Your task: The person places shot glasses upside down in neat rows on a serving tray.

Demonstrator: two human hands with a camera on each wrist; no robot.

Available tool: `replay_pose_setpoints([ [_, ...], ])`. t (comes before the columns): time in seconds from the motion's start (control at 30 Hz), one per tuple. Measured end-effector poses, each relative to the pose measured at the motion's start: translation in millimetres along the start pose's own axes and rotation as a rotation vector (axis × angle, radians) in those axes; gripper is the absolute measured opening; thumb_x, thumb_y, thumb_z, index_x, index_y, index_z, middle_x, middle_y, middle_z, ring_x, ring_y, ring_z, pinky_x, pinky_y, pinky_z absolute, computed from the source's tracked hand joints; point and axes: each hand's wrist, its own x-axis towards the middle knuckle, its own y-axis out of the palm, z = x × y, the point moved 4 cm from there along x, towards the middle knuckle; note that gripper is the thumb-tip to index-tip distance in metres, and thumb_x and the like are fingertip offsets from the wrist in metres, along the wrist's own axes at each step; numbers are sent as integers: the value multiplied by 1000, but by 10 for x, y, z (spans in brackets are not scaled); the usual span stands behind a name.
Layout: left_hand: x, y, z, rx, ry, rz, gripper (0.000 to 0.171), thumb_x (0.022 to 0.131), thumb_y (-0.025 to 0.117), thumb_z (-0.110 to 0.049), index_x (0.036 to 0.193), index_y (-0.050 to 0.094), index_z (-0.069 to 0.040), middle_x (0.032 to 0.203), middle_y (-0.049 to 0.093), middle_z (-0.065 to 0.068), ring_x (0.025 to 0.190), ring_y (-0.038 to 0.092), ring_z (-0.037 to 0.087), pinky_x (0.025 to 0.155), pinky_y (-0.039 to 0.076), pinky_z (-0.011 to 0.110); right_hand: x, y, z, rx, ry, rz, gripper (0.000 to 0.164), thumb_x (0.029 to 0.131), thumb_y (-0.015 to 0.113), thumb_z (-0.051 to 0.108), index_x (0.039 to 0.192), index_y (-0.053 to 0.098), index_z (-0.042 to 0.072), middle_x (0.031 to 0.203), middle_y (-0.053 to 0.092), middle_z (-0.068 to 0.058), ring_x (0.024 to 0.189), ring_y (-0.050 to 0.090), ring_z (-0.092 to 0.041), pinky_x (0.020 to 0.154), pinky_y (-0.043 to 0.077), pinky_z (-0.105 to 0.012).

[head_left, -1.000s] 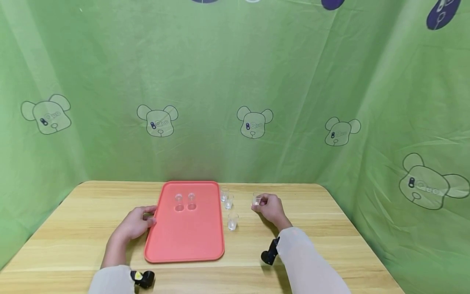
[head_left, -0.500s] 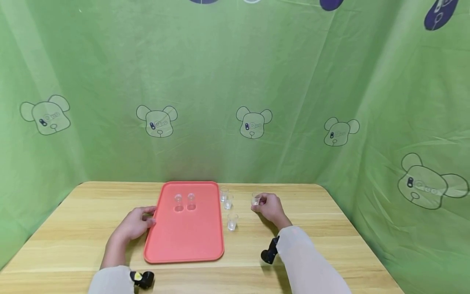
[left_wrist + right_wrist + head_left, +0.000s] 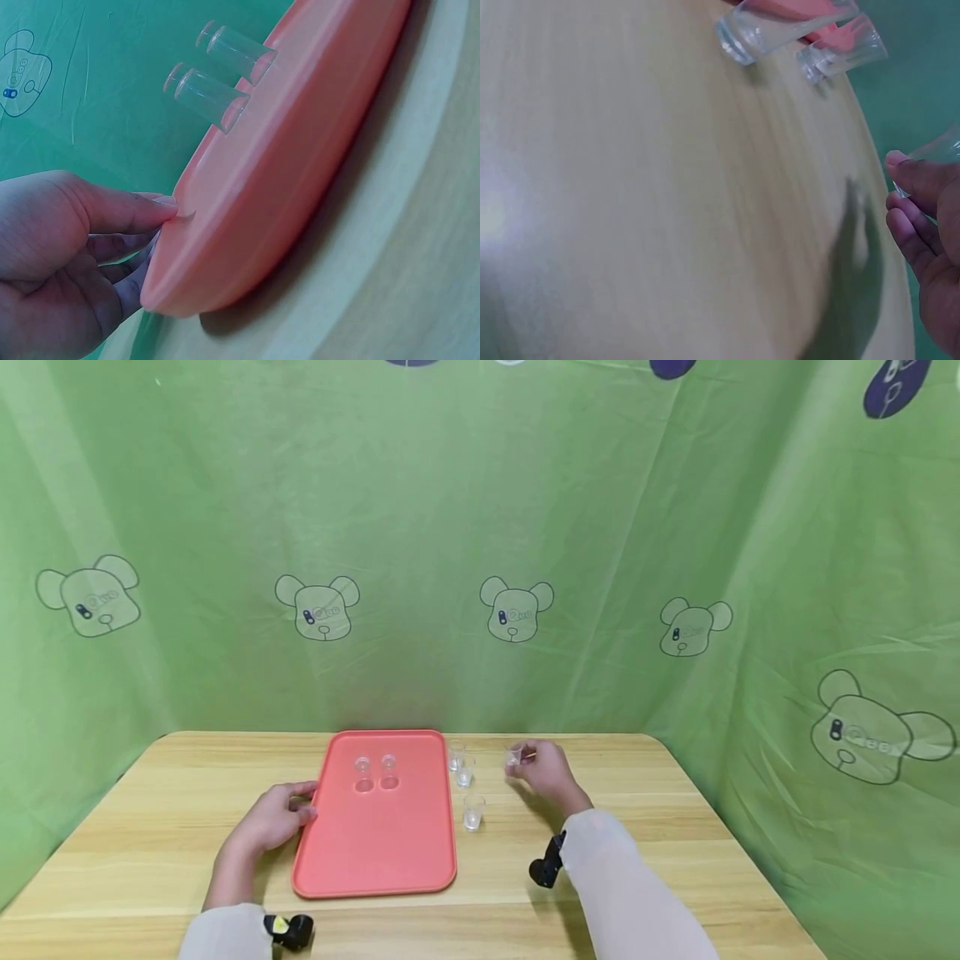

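Note:
My left hand (image 3: 276, 814) pinches the left rim of a red tray (image 3: 375, 852), its thumb on the rim in the left wrist view. Two clear shot glasses, a left one (image 3: 363, 774) and a right one (image 3: 389, 772), stand on the tray's far half and appear mouth down. Over the table at the right, my right hand (image 3: 546, 768) holds another shot glass (image 3: 513, 755) between thumb and fingers. That glass is slightly raised; in the right wrist view much of it is cut off or hidden by the fingers.
Three more shot glasses stand mouth up on the wooden table (image 3: 645, 877) beside the tray's right edge: a far one (image 3: 457, 757), a middle one (image 3: 465, 772) and a near one (image 3: 473, 813). A green cloth (image 3: 420, 677) hangs behind the table.
My right hand has lifted its shot glass and moved it slightly left and away from me. The left hand stays at the tray rim, and the other glasses keep their places.

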Motion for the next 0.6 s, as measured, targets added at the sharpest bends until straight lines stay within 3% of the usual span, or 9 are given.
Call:
replay_pose_setpoints([
  [0.6,-14,3,-6,-9,-20,-3,44,92,55,-2,134,48,6,124,57,24,106,60,32,87,51,42,164,-39,570,29,-110,38,29,77,78,12,103,68,7,91,67,-3,86,62,-18,76,54,-29],
])
